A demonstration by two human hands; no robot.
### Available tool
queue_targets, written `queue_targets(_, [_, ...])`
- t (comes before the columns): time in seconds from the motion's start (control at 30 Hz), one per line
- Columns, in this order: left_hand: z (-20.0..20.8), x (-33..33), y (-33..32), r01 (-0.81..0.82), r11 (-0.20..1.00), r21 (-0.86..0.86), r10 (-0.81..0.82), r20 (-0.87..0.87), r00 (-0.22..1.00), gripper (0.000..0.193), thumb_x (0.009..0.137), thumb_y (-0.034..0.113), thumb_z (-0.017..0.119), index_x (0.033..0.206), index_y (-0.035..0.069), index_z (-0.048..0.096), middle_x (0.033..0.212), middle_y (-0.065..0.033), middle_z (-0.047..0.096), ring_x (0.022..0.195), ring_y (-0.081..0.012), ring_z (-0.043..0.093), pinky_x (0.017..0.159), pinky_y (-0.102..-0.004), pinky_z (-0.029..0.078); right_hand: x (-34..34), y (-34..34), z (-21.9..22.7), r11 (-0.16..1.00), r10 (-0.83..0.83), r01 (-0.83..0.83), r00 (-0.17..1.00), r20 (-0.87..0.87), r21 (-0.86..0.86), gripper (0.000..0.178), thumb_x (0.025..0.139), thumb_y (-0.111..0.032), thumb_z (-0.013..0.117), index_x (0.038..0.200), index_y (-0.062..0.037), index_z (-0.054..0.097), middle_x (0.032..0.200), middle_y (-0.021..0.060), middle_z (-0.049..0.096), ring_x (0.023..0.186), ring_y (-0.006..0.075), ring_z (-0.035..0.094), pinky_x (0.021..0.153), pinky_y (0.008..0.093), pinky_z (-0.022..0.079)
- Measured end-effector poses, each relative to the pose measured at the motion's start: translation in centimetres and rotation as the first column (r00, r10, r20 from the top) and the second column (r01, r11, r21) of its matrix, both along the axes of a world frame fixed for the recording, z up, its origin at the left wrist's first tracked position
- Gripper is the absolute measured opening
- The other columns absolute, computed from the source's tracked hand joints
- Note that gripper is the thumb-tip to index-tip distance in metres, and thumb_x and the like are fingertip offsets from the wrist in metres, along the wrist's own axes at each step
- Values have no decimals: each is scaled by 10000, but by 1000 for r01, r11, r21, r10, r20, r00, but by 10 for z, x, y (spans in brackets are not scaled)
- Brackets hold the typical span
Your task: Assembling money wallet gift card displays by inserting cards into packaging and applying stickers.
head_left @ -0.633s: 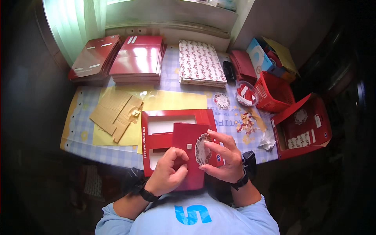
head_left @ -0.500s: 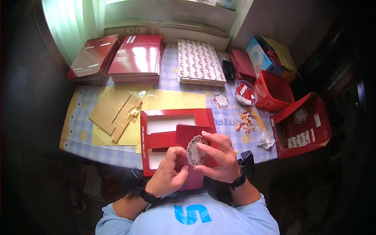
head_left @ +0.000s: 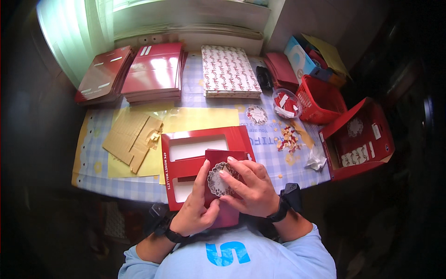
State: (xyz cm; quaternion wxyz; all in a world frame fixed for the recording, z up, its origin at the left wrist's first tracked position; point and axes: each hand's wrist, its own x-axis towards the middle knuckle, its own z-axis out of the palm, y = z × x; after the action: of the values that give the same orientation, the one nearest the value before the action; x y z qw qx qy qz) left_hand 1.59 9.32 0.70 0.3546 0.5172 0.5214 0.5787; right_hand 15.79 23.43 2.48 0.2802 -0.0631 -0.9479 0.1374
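Note:
A round scallop-edged paper tag point(head_left: 217, 180) printed with a grey and red wreath lies against a dark red card point(head_left: 214, 155). My right hand point(head_left: 251, 188) presses the tag at its right side, thumb and fingers around its edge. My left hand point(head_left: 197, 207) grips the card's left side, index finger stretched up along the tag's left edge and thumb near its lower edge. Beneath both lies a flat red carton point(head_left: 166, 160) with two window cut-outs. Its lower part is covered by my hands and the card.
Stacks of red folded cartons point(head_left: 153, 69) and patterned cards point(head_left: 230, 69) stand at the back. Brown cardboard point(head_left: 132, 139) lies left on yellow sheets. To the right are another wreath tag point(head_left: 257, 114), paper scraps point(head_left: 289, 139), a red basket point(head_left: 320, 100) and an open red box point(head_left: 360, 162).
The tag has moved left and down onto the red card and now faces up more fully. My left index finger has straightened along its edge. The whole view has shifted slightly.

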Motion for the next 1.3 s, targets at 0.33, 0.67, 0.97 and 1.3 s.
queue_targets(0.33, [-7, 3, -2, -9, 994, 112, 26, -145, 989, 880, 809, -122, 483, 1525, 30, -6, 1504, -236, 261, 1356, -287, 377, 1083, -372, 342, 7, -15, -1, 994, -80, 77, 996, 32, 74, 552, 733, -303, 756, 1222, -84, 627, 1417, 195, 450, 1309, 360, 379, 1052, 468, 325])
queue_targets(0.67, [28, -5, -5, 310, 949, -60, -310, -354, 882, 915, 792, -116, 449, 1531, 68, -58, 1456, -287, 338, 1294, -371, 453, 1047, -367, 369, 13, 44, 68, 739, 266, 12, 913, 308, -674, 778, 748, -280, 807, 1376, -62, 403, 1207, 201, 571, 993, 305, 623, 850, 378, 511])
queue_targets(0.97, [27, -27, -8, 104, 993, 50, -113, 225, 968, 774, 825, -58, 656, 1479, 76, 262, 1191, -145, 592, 1083, -219, 614, 919, -345, 501, 57, 55, 5, 47, 103, -224, 970, -218, -973, 183, 845, 102, 644, 1001, 9, 662, 981, 116, 692, 947, 157, 652, 848, 296, 528])
queue_targets(1.3, [-18, 7, 12, -188, 982, -1, 188, 82, 979, 182, 871, -37, 627, 1036, 26, 581, 1053, -105, 643, 971, -193, 632, 849, -291, 495, 57, 42, -32, 207, -61, -222, 969, -239, -953, 271, 792, 125, 659, 1025, -13, 636, 1110, 133, 650, 1019, 179, 620, 900, 307, 497])
